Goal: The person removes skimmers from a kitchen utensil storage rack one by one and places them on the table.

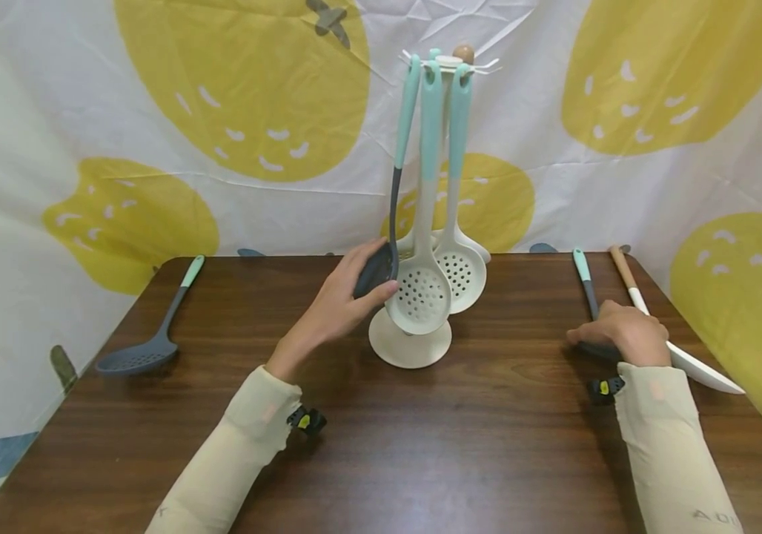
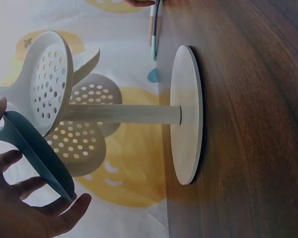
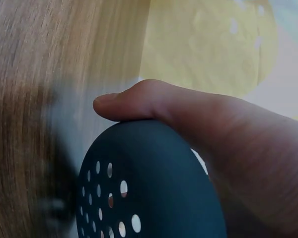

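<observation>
Beside the white utensil stand (image 1: 411,348), my left hand (image 1: 334,300) holds the dark bowl of a ladle (image 1: 396,200) with a mint handle, its top up at the rack. In the left wrist view the thumb and fingers lie on either side of the ladle bowl (image 2: 39,151). White perforated skimmers (image 1: 421,297) with mint handles hang next to it. On the table at right, my right hand (image 1: 624,330) grips a dark skimmer (image 1: 584,271) by its head. The right wrist view shows the thumb on the perforated skimmer head (image 3: 154,163); the other fingers are hidden.
A wooden-handled white utensil (image 1: 701,367) lies just right of my right hand, partly hidden by it. Another dark perforated utensil (image 1: 144,354) lies at the table's left. A fruit-patterned cloth (image 1: 274,215) hangs behind the brown table (image 1: 461,452).
</observation>
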A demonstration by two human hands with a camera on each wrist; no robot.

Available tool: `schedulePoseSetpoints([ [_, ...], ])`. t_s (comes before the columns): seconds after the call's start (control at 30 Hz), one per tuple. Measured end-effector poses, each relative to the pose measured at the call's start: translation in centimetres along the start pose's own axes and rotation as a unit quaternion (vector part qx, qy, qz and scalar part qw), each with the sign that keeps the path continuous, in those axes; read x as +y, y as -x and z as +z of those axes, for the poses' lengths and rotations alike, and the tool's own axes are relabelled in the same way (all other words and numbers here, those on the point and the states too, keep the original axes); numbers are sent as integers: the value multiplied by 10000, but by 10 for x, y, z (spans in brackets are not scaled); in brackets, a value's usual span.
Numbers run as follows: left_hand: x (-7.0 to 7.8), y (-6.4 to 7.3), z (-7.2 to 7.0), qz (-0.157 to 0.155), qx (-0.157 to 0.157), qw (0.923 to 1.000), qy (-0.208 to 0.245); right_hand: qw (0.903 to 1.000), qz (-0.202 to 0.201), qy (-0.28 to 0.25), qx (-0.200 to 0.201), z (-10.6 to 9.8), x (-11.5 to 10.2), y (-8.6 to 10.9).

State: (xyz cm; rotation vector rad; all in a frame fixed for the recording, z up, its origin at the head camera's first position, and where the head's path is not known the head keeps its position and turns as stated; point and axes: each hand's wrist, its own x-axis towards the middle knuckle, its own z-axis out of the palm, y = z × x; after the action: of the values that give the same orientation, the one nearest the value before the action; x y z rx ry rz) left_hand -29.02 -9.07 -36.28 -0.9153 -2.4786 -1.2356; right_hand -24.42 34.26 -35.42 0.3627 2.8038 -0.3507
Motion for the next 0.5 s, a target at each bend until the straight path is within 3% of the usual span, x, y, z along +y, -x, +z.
schedulePoseSetpoints([
  [0.23,2,-1,0,-112,22,9999,-37,10000,-31,-41,-51,-2,0,-3],
  [0.5,1,-3,1,-151,111,9997,-149,9974,-327,-34,-638,-5,-4,-14],
])
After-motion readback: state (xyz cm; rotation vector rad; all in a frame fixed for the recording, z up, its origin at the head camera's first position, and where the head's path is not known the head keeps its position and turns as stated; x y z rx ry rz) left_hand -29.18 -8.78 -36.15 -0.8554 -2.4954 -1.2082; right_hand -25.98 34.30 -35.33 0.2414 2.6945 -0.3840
